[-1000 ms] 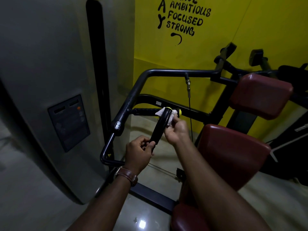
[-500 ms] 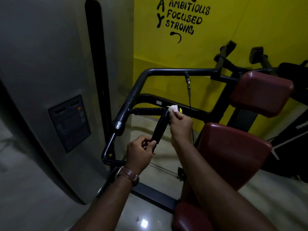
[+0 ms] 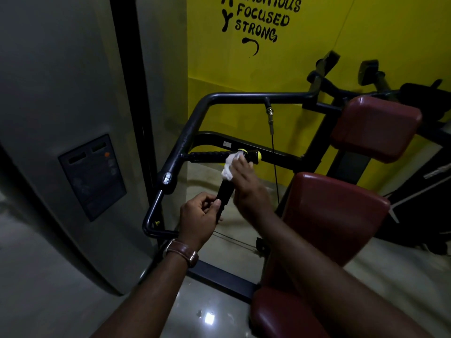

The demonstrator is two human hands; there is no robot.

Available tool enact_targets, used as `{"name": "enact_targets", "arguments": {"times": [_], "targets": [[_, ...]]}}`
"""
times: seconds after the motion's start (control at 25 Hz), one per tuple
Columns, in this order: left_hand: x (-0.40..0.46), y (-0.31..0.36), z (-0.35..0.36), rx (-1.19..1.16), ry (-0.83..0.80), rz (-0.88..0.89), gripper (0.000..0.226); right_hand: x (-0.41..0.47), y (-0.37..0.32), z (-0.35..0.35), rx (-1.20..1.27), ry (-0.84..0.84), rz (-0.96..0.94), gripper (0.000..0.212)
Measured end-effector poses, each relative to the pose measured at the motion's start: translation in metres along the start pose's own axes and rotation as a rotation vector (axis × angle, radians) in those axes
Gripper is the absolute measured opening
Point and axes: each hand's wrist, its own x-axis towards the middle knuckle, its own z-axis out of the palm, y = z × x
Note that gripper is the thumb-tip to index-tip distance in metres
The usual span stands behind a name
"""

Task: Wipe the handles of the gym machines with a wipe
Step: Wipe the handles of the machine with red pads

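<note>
A black padded handle (image 3: 225, 191) juts toward me from the machine's black frame (image 3: 195, 123). Its upper end sits by a ribbed crossbar grip (image 3: 210, 156) with a yellow end cap (image 3: 258, 156). My left hand (image 3: 199, 217), with a brown watch strap on the wrist, grips the handle's lower end. My right hand (image 3: 246, 181) holds a crumpled white wipe (image 3: 229, 165) against the handle's upper part, fingers wrapped over it. Part of the wipe is hidden under my fingers.
A grey weight-stack cover (image 3: 73, 118) with a dark label panel (image 3: 92, 176) stands at the left. Dark red seat and back pads (image 3: 336, 215) are on the right, a thin cable (image 3: 274, 154) hangs behind my hand, and a yellow wall (image 3: 341, 32) is at the back.
My right hand has slid the wipe from the handle's top end a little way down along the handle. My left hand has kept its grip on the lower end.
</note>
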Motion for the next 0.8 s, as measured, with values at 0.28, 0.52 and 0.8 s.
{"name": "enact_targets", "arguments": {"times": [0.28,0.52,0.8], "targets": [[-0.003,0.002,-0.002,0.012,0.001,0.032,0.012,-0.022,0.012,0.008,0.034,-0.026,-0.462,0.044],[-0.003,0.004,-0.002,0.05,0.005,0.008,0.009,0.037,0.029,-0.01,0.038,-0.03,-0.326,0.024],[-0.004,0.01,-0.002,0.071,0.012,0.025,0.009,0.013,-0.031,0.016,0.566,0.398,0.658,0.024]]}}
